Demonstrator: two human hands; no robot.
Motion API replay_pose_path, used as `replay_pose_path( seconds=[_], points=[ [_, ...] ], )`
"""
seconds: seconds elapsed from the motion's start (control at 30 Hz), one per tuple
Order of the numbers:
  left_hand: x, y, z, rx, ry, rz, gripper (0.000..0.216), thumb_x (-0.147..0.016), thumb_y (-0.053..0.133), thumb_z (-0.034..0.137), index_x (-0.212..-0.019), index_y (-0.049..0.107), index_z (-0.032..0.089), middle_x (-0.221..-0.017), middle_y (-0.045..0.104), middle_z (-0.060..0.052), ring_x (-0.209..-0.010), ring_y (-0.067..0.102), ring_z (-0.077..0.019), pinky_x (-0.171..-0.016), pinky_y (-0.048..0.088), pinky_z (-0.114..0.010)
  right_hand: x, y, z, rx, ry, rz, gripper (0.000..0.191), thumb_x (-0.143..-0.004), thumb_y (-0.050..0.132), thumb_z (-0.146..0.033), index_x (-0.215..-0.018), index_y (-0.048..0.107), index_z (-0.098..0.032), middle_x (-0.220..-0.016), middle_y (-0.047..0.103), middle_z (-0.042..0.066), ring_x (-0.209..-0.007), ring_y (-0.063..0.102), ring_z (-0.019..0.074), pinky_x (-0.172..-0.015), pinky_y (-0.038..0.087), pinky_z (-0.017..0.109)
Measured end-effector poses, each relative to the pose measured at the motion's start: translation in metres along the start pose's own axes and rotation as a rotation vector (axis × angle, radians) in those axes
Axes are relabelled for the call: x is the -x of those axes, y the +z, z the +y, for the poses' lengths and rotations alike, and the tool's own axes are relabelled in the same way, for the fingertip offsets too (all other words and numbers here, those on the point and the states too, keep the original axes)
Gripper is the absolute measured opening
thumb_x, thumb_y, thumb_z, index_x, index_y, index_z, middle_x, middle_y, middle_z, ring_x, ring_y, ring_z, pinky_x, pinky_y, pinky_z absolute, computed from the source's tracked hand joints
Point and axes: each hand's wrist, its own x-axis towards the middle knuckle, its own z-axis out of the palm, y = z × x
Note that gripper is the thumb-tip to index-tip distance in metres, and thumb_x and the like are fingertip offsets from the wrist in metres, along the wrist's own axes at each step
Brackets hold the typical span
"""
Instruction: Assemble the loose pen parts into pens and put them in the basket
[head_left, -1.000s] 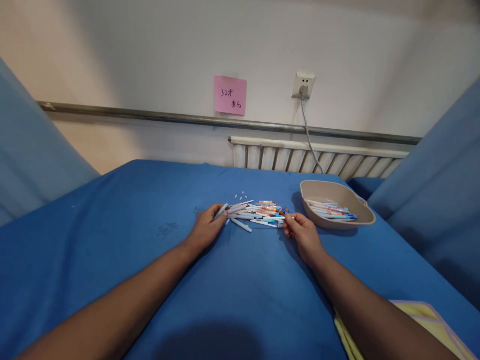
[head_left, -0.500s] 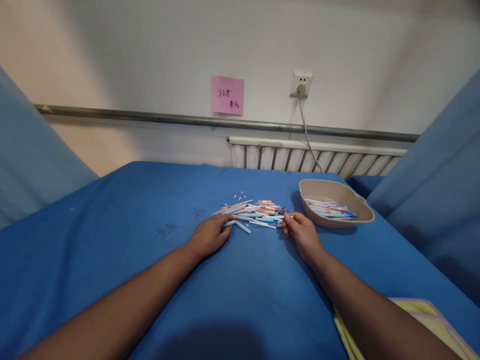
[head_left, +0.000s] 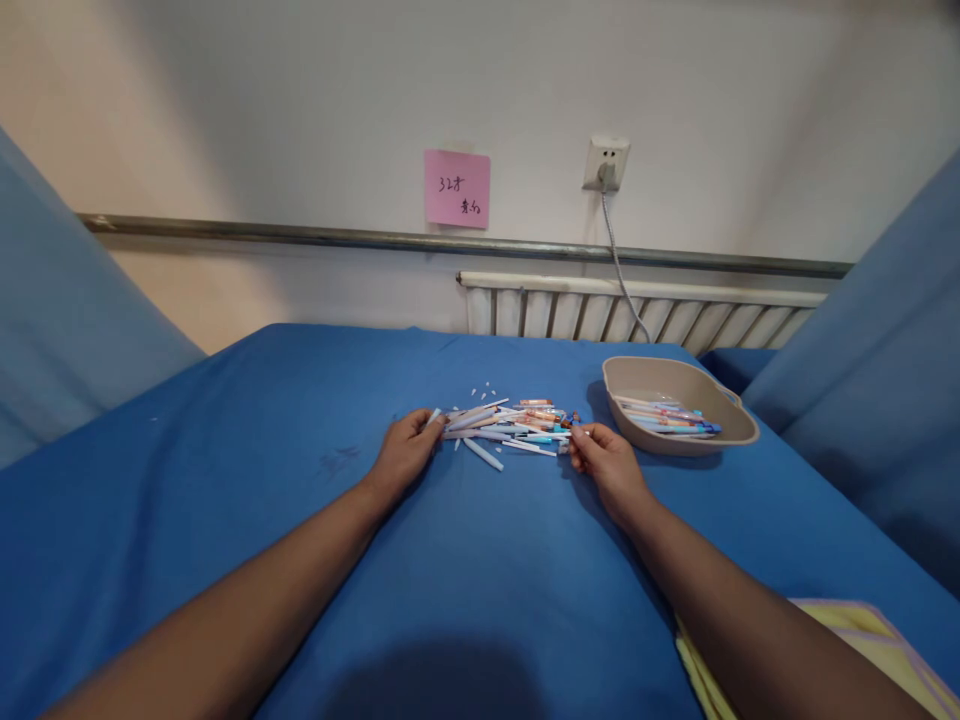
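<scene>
A heap of pens and pen parts (head_left: 510, 425), white, blue and orange, lies on the blue cloth (head_left: 480, 560). My left hand (head_left: 405, 452) rests at the heap's left end, fingers curled and pinching a pale pen piece by its tip. My right hand (head_left: 606, 462) sits at the heap's right end, thumb and forefinger closed on a thin white pen part. A beige oval tray (head_left: 739, 428) to the right of my right hand holds several pens.
A few tiny white bits (head_left: 480, 388) lie just behind the heap. A radiator (head_left: 637, 315), a wall socket with a cable (head_left: 606, 165) and a pink note (head_left: 457, 189) are on the far wall. A yellow cloth (head_left: 877, 640) lies at the lower right.
My left hand slid down beside the heap, then came back up to its left end and closed on a pen piece. My right hand stayed put, pinching its part.
</scene>
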Motion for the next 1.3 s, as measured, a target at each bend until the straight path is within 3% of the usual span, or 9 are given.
replay_pose_path(
  seconds=[0.17,0.27,0.33,0.47,0.8,0.97,1.13,1.3],
  points=[
    [0.019,0.010,0.016,0.324,-0.041,-0.241,0.043,-0.081,0.046,0.049,-0.099,0.057,0.011,-0.063,0.050,0.002,-0.045,0.040,-0.0074,-0.042,0.033,-0.019,0.000,0.000,0.001,0.000,-0.012,-0.021,0.036,-0.070,0.065,-0.052,-0.066,0.057,-0.017,-0.054,0.052,-0.004,-0.046,0.043,0.0078,-0.047,0.032,0.021],
    [0.035,0.017,0.026,0.238,0.023,-0.459,0.039,-0.082,0.048,0.046,-0.098,0.059,0.013,-0.064,0.052,0.002,-0.047,0.041,-0.0074,-0.045,0.033,-0.018,0.003,0.001,-0.002,0.004,-0.036,-0.058,0.035,-0.071,0.063,-0.051,-0.066,0.056,-0.017,-0.054,0.053,-0.004,-0.047,0.043,0.0080,-0.048,0.033,0.021],
    [0.042,0.021,0.030,0.107,0.116,-0.526,0.033,-0.083,0.049,0.044,-0.092,0.062,0.015,-0.066,0.053,0.001,-0.056,0.045,-0.0096,-0.051,0.037,-0.019,0.006,0.003,-0.005,0.017,-0.051,-0.091,0.035,-0.071,0.063,-0.052,-0.065,0.056,-0.018,-0.055,0.053,-0.004,-0.048,0.044,0.0085,-0.049,0.034,0.022],
    [0.048,0.023,0.032,-0.018,0.253,-0.548,0.030,-0.086,0.045,0.041,-0.086,0.063,0.017,-0.069,0.055,0.001,-0.068,0.050,-0.0131,-0.063,0.040,-0.021,0.010,0.007,-0.009,0.061,-0.073,-0.153,0.035,-0.071,0.062,-0.052,-0.065,0.055,-0.019,-0.055,0.052,-0.003,-0.048,0.045,0.0100,-0.048,0.036,0.023],
    [0.052,0.022,0.037,-0.073,0.316,-0.540,0.030,-0.085,0.046,0.041,-0.092,0.066,0.020,-0.078,0.063,-0.001,-0.074,0.054,-0.0173,-0.070,0.042,-0.024,0.011,0.007,-0.005,0.176,-0.162,-0.172,0.031,-0.075,0.059,-0.050,-0.070,0.056,-0.020,-0.056,0.054,-0.003,-0.048,0.048,0.0111,-0.050,0.038,0.024],
    [0.056,0.021,0.040,-0.092,0.328,-0.606,0.030,-0.087,0.044,0.039,-0.092,0.066,0.019,-0.076,0.063,-0.001,-0.070,0.055,-0.0154,-0.066,0.042,-0.023,0.021,0.012,-0.009,0.289,-0.225,-0.198,0.026,-0.078,0.057,-0.045,-0.070,0.058,-0.020,-0.054,0.052,-0.003,-0.049,0.049,0.0117,-0.050,0.037,0.023],
    [0.064,0.023,0.044,0.005,0.229,-0.727,0.033,-0.088,0.042,0.041,-0.094,0.065,0.017,-0.069,0.061,0.000,-0.061,0.052,-0.0115,-0.058,0.040,-0.019,0.031,0.019,-0.012,0.407,-0.267,-0.360,0.029,-0.083,0.052,-0.044,-0.068,0.060,-0.020,-0.053,0.053,-0.003,-0.048,0.047,0.0107,-0.048,0.035,0.022],
    [0.073,0.025,0.051,0.035,0.184,-0.799,0.036,-0.088,0.042,0.043,-0.093,0.065,0.017,-0.070,0.062,0.000,-0.057,0.050,-0.0100,-0.055,0.039,-0.019,0.039,0.021,-0.015,0.637,-0.461,-0.536,0.032,-0.086,0.050,-0.041,-0.064,0.061,-0.020,-0.057,0.055,-0.002,-0.054,0.048,0.0111,-0.051,0.032,0.022]
  ],
)
